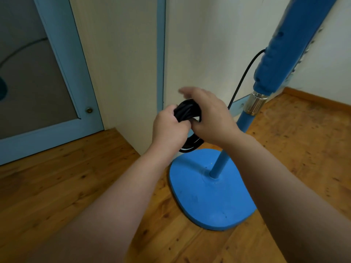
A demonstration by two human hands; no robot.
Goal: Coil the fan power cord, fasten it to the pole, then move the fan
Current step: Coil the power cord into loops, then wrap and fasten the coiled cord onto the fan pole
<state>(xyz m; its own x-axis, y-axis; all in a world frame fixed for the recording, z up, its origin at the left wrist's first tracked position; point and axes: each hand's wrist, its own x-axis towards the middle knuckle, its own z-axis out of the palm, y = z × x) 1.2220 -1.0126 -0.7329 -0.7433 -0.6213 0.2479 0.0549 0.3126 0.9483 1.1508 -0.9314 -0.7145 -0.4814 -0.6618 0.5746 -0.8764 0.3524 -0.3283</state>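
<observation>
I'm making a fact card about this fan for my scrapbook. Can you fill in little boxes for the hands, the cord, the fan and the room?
left hand: grips the coiled cord
right hand: lies over the coil's other side; fingers blurred, hold unclear
cord: black, mostly coiled; one strand runs up to the pole's thick upper part
pole: blue, rises from the base, has a shiny collar
base: blue, flat on the floor
floor: wooden boards
door: blue frame, at the left
fastened yet: no, the coil is in the hands
</observation>
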